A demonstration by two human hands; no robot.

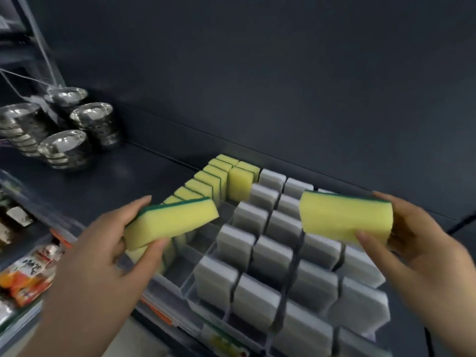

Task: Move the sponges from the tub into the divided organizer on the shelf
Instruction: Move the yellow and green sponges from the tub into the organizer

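left hand [103,253]: pinches yellow sponge [171,221] thumb-to-fingers, above organizer [188,279] left edge.
right hand [422,253]: pinches second yellow sponge [345,215], above organizer right side.
organizer: grey sponges [270,253] fill most cells; yellow row [206,184] upright along left edge.
shelf [116,176], far-left corner: stacked steel bowls [77,140].

Dark shelf [159,166] carries the clear divided organizer [198,256], packed with sponges, and stacked steel bowls [64,148] sit far left.
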